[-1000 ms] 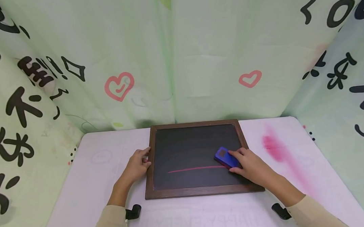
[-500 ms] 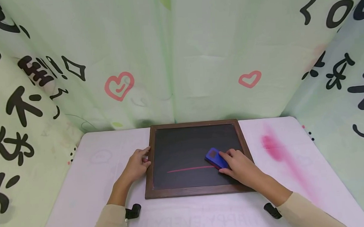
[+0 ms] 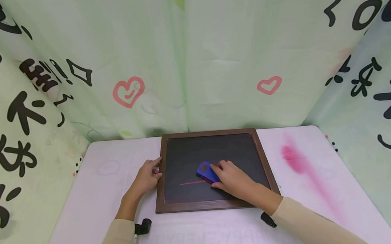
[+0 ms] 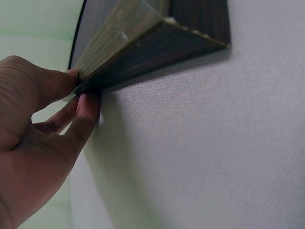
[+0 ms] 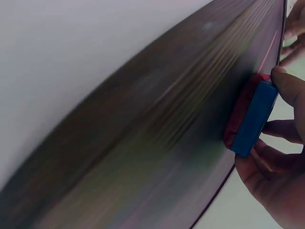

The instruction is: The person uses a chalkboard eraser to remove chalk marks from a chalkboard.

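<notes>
A small chalkboard (image 3: pixel 232 149) in a brown wooden frame lies on the white table. My left hand (image 3: pixel 146 178) holds the board's left edge; in the left wrist view the thumb (image 4: pixel 56 86) is on the frame's side and the fingers are at its lower edge. My right hand (image 3: pixel 234 179) grips a blue chalkboard eraser (image 3: pixel 206 171) with a red felt underside, pressed against the board. A short pink chalk line (image 3: pixel 191 183) runs leftward from under the eraser. In the right wrist view, thumb and fingers clasp the eraser's blue back (image 5: pixel 255 119).
Pink chalk dust (image 3: pixel 293 159) is smeared on the table (image 3: pixel 118 154) to the right of the board. Pale green curtains (image 3: pixel 219 62) with black writing and red hearts enclose the back and sides. A black wrist mount (image 3: pixel 143 227) sits at each sleeve.
My right hand has slid the eraser leftward along the pink line, which is now shorter from its right end. My left hand and the board have stayed in place.
</notes>
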Available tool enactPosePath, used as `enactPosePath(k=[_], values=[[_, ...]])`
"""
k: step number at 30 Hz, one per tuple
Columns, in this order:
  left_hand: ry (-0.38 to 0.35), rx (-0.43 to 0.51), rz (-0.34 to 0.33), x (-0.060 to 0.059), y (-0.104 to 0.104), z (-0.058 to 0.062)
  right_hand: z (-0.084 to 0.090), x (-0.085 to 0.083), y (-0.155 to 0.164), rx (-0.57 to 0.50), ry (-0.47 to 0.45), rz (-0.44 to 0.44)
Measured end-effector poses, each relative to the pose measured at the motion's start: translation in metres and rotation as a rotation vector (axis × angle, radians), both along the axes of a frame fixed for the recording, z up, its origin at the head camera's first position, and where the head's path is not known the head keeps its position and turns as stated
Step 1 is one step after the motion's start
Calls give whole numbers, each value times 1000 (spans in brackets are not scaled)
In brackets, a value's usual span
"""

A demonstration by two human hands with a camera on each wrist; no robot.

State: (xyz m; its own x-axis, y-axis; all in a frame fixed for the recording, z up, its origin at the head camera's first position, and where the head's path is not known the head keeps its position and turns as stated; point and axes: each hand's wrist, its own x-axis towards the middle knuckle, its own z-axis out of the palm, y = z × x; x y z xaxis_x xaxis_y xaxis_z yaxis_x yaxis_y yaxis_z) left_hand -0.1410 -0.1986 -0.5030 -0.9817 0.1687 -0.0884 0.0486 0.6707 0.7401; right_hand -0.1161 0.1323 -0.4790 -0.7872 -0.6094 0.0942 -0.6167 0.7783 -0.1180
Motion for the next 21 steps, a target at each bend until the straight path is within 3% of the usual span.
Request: enactPosePath(k=[13,21], values=[[1,8,2,-2,-2,-1,-2,-4,-59,52,87,153],[14,22,4,-3,-2,-3,5,1,-88,91,-22,193]])
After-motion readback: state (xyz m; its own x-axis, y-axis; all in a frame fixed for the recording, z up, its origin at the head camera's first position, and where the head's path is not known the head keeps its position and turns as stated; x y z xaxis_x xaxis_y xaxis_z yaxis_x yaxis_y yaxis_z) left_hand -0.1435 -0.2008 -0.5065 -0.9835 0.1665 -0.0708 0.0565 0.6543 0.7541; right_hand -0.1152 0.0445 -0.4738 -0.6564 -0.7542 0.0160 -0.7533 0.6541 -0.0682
